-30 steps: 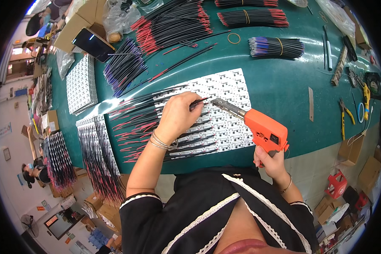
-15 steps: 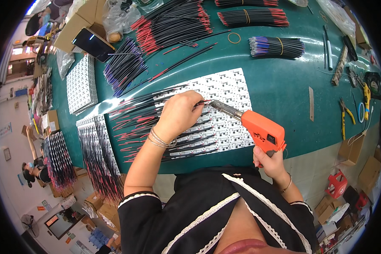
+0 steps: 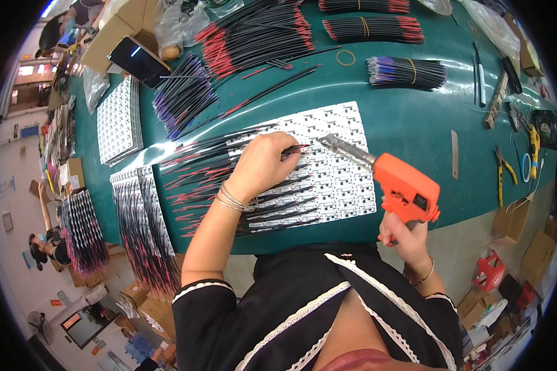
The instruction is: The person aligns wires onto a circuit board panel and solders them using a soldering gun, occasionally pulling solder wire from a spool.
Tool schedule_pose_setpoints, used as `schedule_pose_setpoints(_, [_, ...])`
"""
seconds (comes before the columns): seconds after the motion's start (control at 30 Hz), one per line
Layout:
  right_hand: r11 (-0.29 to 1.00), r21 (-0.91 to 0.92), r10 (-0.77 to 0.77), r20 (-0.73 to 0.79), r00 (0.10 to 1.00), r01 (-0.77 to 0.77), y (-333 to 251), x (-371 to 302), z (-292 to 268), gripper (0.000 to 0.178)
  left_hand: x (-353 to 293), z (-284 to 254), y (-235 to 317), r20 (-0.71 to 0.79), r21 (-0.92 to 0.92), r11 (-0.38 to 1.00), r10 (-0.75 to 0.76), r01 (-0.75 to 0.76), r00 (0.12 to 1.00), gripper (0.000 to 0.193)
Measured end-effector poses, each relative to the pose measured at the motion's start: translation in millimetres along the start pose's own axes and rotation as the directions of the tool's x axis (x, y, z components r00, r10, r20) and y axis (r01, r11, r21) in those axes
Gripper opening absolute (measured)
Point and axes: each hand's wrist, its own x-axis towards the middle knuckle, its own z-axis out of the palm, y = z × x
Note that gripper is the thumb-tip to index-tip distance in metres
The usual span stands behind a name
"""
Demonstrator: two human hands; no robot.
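Observation:
My left hand [image 3: 266, 162] is closed over the white circuit board panel [image 3: 348, 173], pinching a thin wire [image 3: 301, 147] with a red end that sticks out past the fingertips. Rows of black and red wires [image 3: 195, 176] lie across the panel's left part and reach over its left side. In my right hand [image 3: 405, 235] is an orange soldering gun [image 3: 406, 185], gripped by its handle. Its metal tip [image 3: 329, 141] hovers over the panel's upper right part, apart from the wire in my left hand.
A wired panel [image 3: 136, 210] hangs over the table's front left edge, beside a stack of white panels [image 3: 119, 123]. Wire piles [image 3: 260, 40] and tied wire bundles [image 3: 407, 72] lie at the back. Pliers [image 3: 504, 173] and a metal strip [image 3: 455, 154] are on the right.
My right hand has moved the soldering gun to the right, so its tip has come away from the wire end at my left fingertips. My left hand has stayed nearly still.

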Motion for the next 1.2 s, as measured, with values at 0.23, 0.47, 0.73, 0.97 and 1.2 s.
schedule_pose_setpoints(0.23, [0.997, -0.043, 0.071, 0.035, 0.997, -0.07, 16.8, -2.3, 8.6, 0.014, 4.9, -3.8, -3.1, 0.076, -0.02, 0.996, -0.086, 0.088, 0.993, 0.015])
schedule_pose_setpoints(0.47, [0.995, -0.063, 0.073, 0.015, 0.997, -0.072, 17.0, 0.4, 10.4, 0.015, 5.5, -3.0, -2.6, 0.051, -0.05, 0.998, -0.045, 0.047, 0.998, 0.015])
schedule_pose_setpoints(0.73, [0.999, 0.032, 0.024, -0.004, 1.0, -0.024, 8.9, -3.1, -0.7, 0.022, 6.7, -3.9, -1.3, 0.054, -0.053, 0.998, -0.033, 0.036, 0.998, 0.014])
schedule_pose_setpoints(0.97, [0.964, 0.193, -0.183, -0.019, 0.983, 0.183, -16.6, 16.5, 10.1, 0.055, 5.4, -5.3, -1.0, 0.082, -0.025, 0.998, -0.057, 0.059, 0.995, 0.015])
schedule_pose_setpoints(1.2, [0.969, 0.23, -0.099, 0.019, 0.995, 0.092, -5.1, 21.6, 7.1, 0.049, -4.1, -6.4, -0.5, -0.037, -0.12, 0.992, -0.044, 0.039, 0.998, 0.016])
